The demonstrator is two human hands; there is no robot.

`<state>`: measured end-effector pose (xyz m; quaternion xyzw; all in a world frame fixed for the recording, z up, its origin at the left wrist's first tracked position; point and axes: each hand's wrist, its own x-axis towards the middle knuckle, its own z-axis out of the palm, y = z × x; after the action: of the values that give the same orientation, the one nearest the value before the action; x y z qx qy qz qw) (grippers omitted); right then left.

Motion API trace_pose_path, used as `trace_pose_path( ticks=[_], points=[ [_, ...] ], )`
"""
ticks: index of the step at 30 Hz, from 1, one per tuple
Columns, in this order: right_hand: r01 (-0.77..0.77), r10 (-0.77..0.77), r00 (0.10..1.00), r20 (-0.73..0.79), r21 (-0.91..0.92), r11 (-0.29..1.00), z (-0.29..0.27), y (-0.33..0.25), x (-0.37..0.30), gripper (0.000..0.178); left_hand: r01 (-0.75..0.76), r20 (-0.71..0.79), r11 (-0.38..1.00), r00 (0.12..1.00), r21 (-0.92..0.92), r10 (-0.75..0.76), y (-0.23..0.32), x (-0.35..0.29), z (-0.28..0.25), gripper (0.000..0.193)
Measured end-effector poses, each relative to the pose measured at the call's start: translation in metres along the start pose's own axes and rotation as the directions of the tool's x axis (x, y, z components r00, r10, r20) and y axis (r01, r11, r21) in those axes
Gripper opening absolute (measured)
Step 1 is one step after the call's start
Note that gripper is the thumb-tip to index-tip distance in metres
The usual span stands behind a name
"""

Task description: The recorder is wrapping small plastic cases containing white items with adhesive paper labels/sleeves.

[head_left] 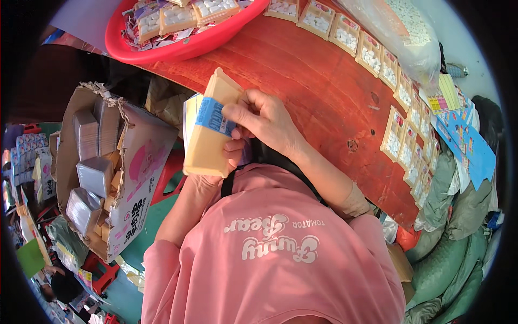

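Note:
A shallow tan plastic tray is held tilted at the table's near edge, its long flat face toward me. Across its upper part runs a blue printed paper strip. My left hand grips the tray from underneath and its right side, fingertips curled round the edge; the palm is hidden. On the strip's right end lies the thumb of my right hand, the other fingers bent behind it. Whether the tray holds anything inside does not show.
Similar trays of white pieces line the red-brown table. A red basin with filled trays and small packets stands far left. Beside me, a cardboard box holds clear plastic trays. Blue printed sheets lie right.

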<state>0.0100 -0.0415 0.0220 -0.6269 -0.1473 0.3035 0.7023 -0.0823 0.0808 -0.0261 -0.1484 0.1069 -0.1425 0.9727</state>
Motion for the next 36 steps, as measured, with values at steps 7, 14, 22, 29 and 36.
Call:
trace_pose_path(
  ticks=[7, 14, 22, 29, 36],
  points=[
    [-0.045, 0.044, 0.998, 0.047, 0.022, 0.999, -0.004, -0.014, -0.004, 0.017, -0.020, -0.067, 0.908, 0.996, 0.418, 0.053, 0.010, -0.001, 0.016, 0.035],
    [0.101, -0.108, 0.993, -0.051, -0.134, 0.986, -0.039, -0.009, -0.022, 0.017, -0.350, 0.155, 0.298, 0.838, 0.888, 0.523, 0.028, 0.027, 0.131, 0.017],
    [-0.038, 0.001, 0.972, -0.234, -0.151, 0.988, -0.078, 0.005, -0.063, 0.013, -0.359, 0.266, 0.113, 0.837, 0.926, 0.479, 0.067, 0.096, 0.198, 0.023],
    [0.168, -0.448, 0.840, -0.306, -0.639, 0.751, -0.127, -0.014, -0.101, 0.010, -0.203, 0.383, -0.376, 0.776, 0.904, 0.502, 0.209, 0.146, 0.192, 0.032],
    [-0.440, -0.634, 0.631, -0.447, -0.879, 0.183, -0.236, 0.003, -0.165, 0.035, -0.150, 0.574, -0.636, 0.617, 0.757, 0.538, 0.122, 0.096, 0.197, 0.037]
  ],
)
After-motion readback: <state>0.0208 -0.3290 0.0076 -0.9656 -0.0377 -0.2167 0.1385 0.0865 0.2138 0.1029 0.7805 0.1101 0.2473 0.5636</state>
